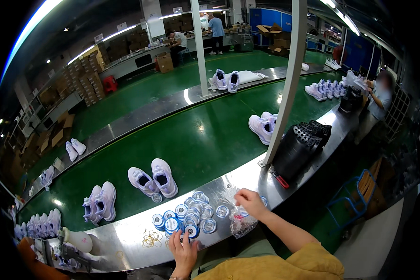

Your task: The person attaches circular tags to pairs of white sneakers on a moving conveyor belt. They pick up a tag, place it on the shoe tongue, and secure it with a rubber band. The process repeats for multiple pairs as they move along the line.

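Observation:
Many round blue-and-white tags (193, 211) lie in a loose pile on the metal ledge before me. My left hand (184, 254) is at the pile's near edge, fingers spread, with the fingertips touching a round tag there. To the right, my right hand (251, 204) hovers by a clear plastic bag (242, 225) with small red and white bits in it. Its fingers are pinched together; what they hold, if anything, is too small to make out. Thin clear plastic strands (223, 194) fan out beside that hand. A single tag (222, 211) lies between pile and bag.
Yellowish rubber bands (151, 239) lie left of the tags. White-and-lilac sneakers (163, 178) stand in pairs on the green conveyor belt (196, 130). A white post (289, 79) rises from the ledge beside black perforated shoe forms (296, 149). A co-worker (380, 100) stands far right.

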Demonstrator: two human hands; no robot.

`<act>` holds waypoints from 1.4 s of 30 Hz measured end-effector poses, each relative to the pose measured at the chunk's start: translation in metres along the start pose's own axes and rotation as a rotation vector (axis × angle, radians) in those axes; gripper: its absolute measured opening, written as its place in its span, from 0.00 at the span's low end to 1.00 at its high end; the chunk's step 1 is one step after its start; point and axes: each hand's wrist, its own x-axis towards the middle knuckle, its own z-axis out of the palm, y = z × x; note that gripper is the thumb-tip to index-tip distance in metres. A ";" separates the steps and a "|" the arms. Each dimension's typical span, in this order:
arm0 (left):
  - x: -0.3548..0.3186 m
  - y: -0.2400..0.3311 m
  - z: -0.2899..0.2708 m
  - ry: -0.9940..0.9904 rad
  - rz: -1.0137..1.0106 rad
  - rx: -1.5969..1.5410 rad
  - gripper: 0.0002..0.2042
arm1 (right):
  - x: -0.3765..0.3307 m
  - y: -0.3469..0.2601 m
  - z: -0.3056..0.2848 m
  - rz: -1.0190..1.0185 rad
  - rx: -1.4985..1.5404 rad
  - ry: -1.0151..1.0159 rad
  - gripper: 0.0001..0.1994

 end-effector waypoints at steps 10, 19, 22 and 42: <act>-0.007 -0.011 0.027 -0.034 -0.046 0.146 0.28 | 0.023 0.052 -0.012 0.038 -0.495 0.000 0.11; -0.003 -0.005 0.029 0.019 -0.034 0.106 0.27 | 0.073 0.051 0.021 -0.008 -0.475 -0.039 0.11; -0.001 0.002 0.017 0.061 0.000 0.051 0.25 | 0.073 0.049 -0.005 -0.006 -0.342 0.004 0.10; 0.212 0.046 0.103 -0.113 0.234 -0.458 0.10 | 0.004 0.061 -0.010 -0.116 -0.201 0.172 0.07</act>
